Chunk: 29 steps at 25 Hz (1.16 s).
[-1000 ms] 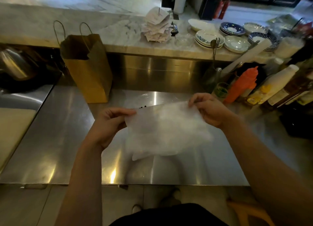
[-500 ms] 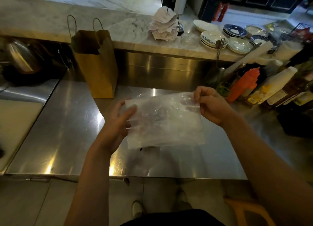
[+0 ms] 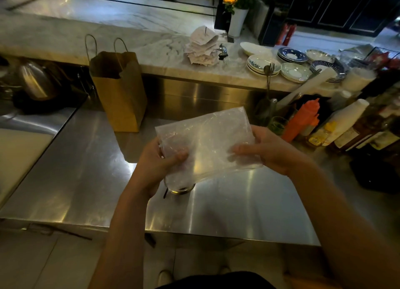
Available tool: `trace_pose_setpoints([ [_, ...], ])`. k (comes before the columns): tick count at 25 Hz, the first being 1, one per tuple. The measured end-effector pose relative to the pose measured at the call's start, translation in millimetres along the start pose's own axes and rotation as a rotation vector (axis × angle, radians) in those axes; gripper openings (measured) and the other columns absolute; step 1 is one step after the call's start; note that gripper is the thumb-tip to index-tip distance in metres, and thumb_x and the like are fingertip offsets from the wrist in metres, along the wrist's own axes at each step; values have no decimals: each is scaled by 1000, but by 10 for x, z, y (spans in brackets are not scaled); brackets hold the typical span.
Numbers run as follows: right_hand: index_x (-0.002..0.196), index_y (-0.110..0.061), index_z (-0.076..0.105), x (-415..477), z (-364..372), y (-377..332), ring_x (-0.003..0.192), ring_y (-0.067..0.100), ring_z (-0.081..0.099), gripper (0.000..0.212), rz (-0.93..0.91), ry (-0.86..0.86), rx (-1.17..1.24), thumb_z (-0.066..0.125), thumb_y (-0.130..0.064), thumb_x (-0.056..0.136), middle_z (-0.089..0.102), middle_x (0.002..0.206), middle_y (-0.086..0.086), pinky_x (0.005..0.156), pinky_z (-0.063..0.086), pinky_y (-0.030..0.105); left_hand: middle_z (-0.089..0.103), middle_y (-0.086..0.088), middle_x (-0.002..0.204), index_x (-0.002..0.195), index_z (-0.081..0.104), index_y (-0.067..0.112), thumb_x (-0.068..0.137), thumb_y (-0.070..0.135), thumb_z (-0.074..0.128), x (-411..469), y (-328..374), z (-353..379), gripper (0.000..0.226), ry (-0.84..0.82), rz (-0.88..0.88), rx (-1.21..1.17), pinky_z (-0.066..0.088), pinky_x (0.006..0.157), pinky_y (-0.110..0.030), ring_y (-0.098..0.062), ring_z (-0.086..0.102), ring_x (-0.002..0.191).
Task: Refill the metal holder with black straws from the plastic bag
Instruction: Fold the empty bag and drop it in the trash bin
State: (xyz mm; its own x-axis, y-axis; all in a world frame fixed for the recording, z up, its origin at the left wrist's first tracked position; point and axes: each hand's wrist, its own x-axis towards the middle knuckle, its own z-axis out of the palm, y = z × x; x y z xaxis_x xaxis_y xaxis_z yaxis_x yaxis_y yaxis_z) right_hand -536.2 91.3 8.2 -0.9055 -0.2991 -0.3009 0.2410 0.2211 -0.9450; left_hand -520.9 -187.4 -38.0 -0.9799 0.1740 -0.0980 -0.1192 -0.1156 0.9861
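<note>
I hold a clear, crumpled plastic bag (image 3: 207,141) flat above the steel counter with both hands. My left hand (image 3: 160,165) grips its lower left corner, thumb on top. At the bag's right edge my right hand (image 3: 266,150) holds on, fingers curled over the plastic. The bag looks limp; I see no straws inside it. Under the bag's lower edge peeks the round rim of the metal holder (image 3: 180,189), standing on the counter, with a black straw end (image 3: 165,193) beside it. Most of the holder is hidden by the bag.
A brown paper bag (image 3: 121,91) stands at the back left of the steel counter (image 3: 86,180). Sauce bottles and an orange squeeze bottle (image 3: 303,119) crowd the right side. Plates (image 3: 294,70) and a stack of receipts (image 3: 203,48) sit on the marble ledge behind.
The bag has been turned from hanging by its top edge to lying flatter between my hands. Both hands shifted their grip lower, and the holder's rim now shows beneath.
</note>
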Motion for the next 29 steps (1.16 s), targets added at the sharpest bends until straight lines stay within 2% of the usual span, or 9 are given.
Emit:
trace_pose_setpoints([
  [6, 122, -7, 57, -215, -300, 80, 104, 32, 67, 46, -103, 57, 73, 71, -6, 78, 66, 114, 18, 88, 57, 45, 74, -7, 104, 123, 59, 12, 73, 9, 77, -187, 72, 297, 53, -192, -34, 63, 58, 73, -30, -22, 73, 94],
  [11, 115, -6, 59, -304, -329, 134, 101, 33, 68, 32, -151, 131, 22, 66, -3, 84, 67, 109, 20, 87, 57, 45, 78, -5, 90, 111, 63, 11, 79, 6, 70, -267, 47, 427, 34, -74, -56, 8, 60, 77, -33, -18, 75, 85],
  [14, 114, -4, 59, -392, -357, 96, 97, 32, 70, 31, -180, 141, 18, 65, 0, 84, 69, 106, 19, 77, 59, 36, 76, -1, 97, 117, 60, 20, 72, 18, 76, -349, 69, 415, 48, 76, -23, 39, 59, 85, -38, -17, 73, 92],
  [17, 112, -4, 60, -482, -367, -20, 91, 31, 72, 34, -139, 21, -49, 68, -2, 79, 72, 99, 14, 70, 59, 32, 58, 12, 126, 134, 48, 30, 67, 36, 81, -384, 171, 446, 74, 154, 54, 356, 48, 89, -28, -7, 58, 110],
  [20, 111, -6, 62, -518, -280, -160, 89, 28, 72, 30, -157, -112, -258, 69, -3, 82, 72, 100, 13, 71, 60, 32, 49, 19, 131, 136, 46, 31, 67, 50, 80, -397, 284, 575, 80, -60, 91, 647, 44, 99, -32, -4, 50, 118],
  [22, 111, -11, 63, -508, -198, -204, 91, 27, 72, 32, -216, -48, -261, 72, -7, 80, 70, 103, 12, 76, 60, 36, 65, 12, 114, 120, 57, 30, 75, 34, 80, -423, 304, 650, 51, -168, 70, 579, 54, 92, -36, -5, 65, 101],
  [24, 115, -15, 60, -508, -88, -213, 94, 28, 70, 41, -251, 126, -138, 75, -13, 77, 65, 110, 11, 75, 60, 38, 73, 2, 96, 105, 63, 23, 80, 16, 76, -465, 261, 690, 29, -112, 51, 407, 58, 76, -31, -12, 73, 83],
  [26, 124, -17, 54, -520, 26, -162, 97, 27, 69, 54, -201, 231, 164, 75, -20, 74, 61, 118, 11, 76, 60, 39, 74, -3, 86, 99, 64, 13, 81, 10, 75, -478, 219, 713, 22, 1, 30, 282, 57, 65, -25, -15, 75, 75],
  [29, 131, -18, 48, -553, 194, 25, 100, 26, 70, 64, -93, 78, 257, 73, -23, 73, 67, 117, 12, 81, 59, 42, 75, -2, 79, 102, 64, 5, 80, 9, 76, -449, 192, 761, 24, 107, 28, 166, 56, 61, -23, -16, 74, 73],
])
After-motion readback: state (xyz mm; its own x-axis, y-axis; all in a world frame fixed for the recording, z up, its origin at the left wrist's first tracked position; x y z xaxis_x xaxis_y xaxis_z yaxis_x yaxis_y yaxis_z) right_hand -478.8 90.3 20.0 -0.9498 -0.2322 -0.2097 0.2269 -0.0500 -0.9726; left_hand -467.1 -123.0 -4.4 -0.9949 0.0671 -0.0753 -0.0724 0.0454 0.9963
